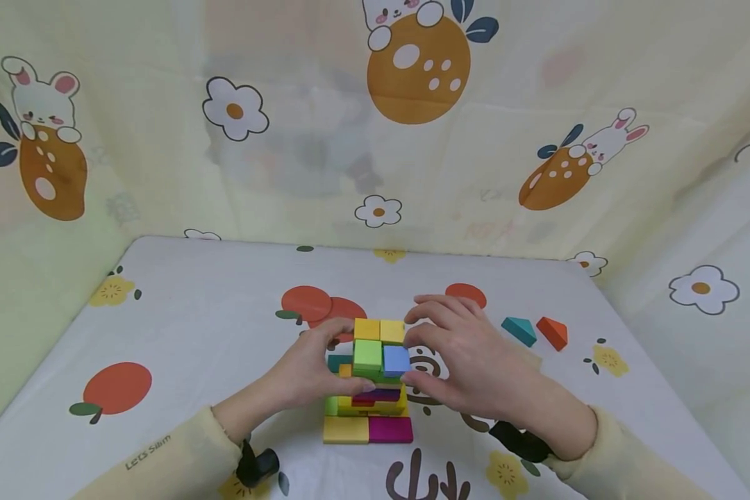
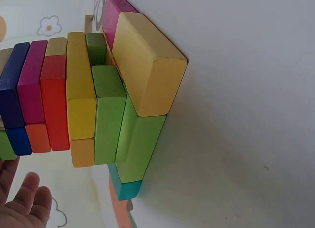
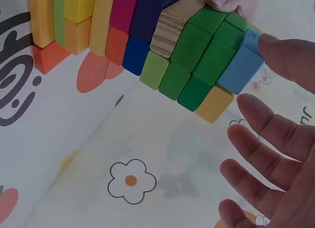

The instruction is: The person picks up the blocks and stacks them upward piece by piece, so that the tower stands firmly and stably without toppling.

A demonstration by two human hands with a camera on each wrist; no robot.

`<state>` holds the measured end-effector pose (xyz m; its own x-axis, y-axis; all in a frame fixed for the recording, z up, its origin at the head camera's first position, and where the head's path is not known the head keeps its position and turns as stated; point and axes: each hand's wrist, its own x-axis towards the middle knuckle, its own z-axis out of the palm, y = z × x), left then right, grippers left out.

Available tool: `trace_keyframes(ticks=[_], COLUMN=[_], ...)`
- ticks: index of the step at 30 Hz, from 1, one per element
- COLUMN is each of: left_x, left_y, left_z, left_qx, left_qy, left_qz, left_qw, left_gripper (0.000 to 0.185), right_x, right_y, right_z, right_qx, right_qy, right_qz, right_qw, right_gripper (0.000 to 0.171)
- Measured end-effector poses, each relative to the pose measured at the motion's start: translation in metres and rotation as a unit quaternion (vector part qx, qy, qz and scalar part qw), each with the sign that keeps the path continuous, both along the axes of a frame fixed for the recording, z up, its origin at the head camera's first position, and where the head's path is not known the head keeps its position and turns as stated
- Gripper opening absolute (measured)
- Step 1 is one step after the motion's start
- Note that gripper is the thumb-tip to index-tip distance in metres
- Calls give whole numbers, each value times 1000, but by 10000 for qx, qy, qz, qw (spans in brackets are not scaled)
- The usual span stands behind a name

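Observation:
A tower of coloured wooden blocks [image 1: 375,407] stands on the table. My left hand [image 1: 303,368] holds it from the left, thumb across the front and index finger round toward the back. In the left wrist view, other left fingers [image 2: 29,201] show loosely bent beside the upper layers. At the upper right of the tower sits a light blue block [image 3: 241,70], flush against green blocks [image 3: 214,58]. My right hand [image 1: 469,351] has its thumb and index fingertip at opposite ends of this block, the other fingers spread. Yellow blocks [image 1: 379,331] sit beside it at the top.
A teal triangular block [image 1: 519,331] and an orange triangular block [image 1: 553,333] lie to the right, beyond my right hand. The white table [image 1: 212,292] carries printed fruit and flowers. A patterned curtain [image 1: 312,167] hangs behind and at both sides.

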<state>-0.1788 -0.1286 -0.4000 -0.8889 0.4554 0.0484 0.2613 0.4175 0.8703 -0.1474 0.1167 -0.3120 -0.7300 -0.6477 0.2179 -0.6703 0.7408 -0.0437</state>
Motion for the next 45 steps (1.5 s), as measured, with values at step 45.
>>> trace_keyframes(ticks=[45], left_x=[0], left_y=[0], left_z=[1], left_qx=[-23], left_qy=[116], left_qz=[-29], left_qw=[9999], left_gripper=[64], right_x=[-24], right_y=[13], right_z=[-20], right_qx=[-1323], right_qy=[-1865], right_qz=[-331], right_qw=[9729], right_gripper=[90])
